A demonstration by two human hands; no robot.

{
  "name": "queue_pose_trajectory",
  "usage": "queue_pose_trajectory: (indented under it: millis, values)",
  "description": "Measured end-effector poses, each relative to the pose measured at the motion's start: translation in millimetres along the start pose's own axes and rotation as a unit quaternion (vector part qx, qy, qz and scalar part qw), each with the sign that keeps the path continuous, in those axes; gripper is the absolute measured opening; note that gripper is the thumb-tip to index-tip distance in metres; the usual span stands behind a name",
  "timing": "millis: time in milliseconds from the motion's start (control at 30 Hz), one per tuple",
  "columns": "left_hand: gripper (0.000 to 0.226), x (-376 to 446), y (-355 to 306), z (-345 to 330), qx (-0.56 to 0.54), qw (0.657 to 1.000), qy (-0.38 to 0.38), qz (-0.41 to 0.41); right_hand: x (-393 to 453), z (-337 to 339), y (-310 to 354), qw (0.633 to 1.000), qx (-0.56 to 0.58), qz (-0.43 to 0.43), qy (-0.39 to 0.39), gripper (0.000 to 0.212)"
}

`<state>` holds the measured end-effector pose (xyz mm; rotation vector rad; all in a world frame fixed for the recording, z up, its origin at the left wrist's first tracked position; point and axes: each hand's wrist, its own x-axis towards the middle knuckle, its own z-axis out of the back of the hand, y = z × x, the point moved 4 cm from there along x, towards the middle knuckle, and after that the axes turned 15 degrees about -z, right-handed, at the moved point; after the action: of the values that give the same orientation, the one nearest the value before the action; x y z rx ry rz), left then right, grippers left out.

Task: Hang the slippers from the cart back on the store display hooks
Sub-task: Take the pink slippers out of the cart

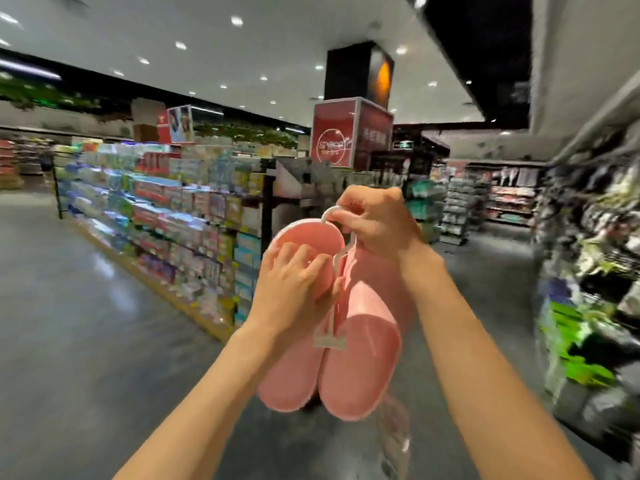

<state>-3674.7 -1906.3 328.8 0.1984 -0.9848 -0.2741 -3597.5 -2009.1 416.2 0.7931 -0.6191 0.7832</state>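
Pink slippers (349,351) are being dangled toes-down below the right hand (377,225), which is pinching their white hanger (337,233); the left hand (294,275) is cupping one heel (shelves blurred).

Slippers (346,334) hang between both arms, shelves (166,216) left (a rack (588,254) right).

Bright ceiling spotlights (236,20); heavy motion blur, edges warped.
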Motion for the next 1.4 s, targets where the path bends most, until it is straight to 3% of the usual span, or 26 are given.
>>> queue_pose_trajectory:
  millis: [167, 367, 567, 767, 1000, 1267, 1400]
  values:
    - [0.039, 91, -62, -106, -0.118, 0.992, -0.016, -0.052, 10, 61, -111, 0.994, -0.066, -0.064, -0.061, 0.025]
    - [0.034, 179, -148, -208, -0.135, 0.980, -0.073, -0.124, -1, 118, -234, 0.967, -0.142, -0.176, -0.121, 0.020]
    - [0.029, 236, -225, -308, -0.198, 0.954, -0.103, -0.199, -11, 145, -343, 0.913, -0.236, -0.291, -0.162, 0.019]
    - [0.032, 310, -255, -411, -0.259, 0.924, -0.103, -0.261, 19, 150, -448, 0.859, -0.266, -0.381, -0.214, 0.018]
    - [0.031, 390, -310, -519, -0.337, 0.873, -0.124, -0.330, 41, 158, -567, 0.766, -0.344, -0.482, -0.252, 0.020]
    - [0.040, 460, -394, -660, -0.504, 0.795, -0.114, -0.318, 56, 184, -729, 0.712, -0.392, -0.489, -0.316, 0.020]
    - [0.034, 531, -446, -738, -0.481, 0.796, -0.110, -0.350, 76, 212, -833, 0.708, -0.362, -0.479, -0.371, 0.017]
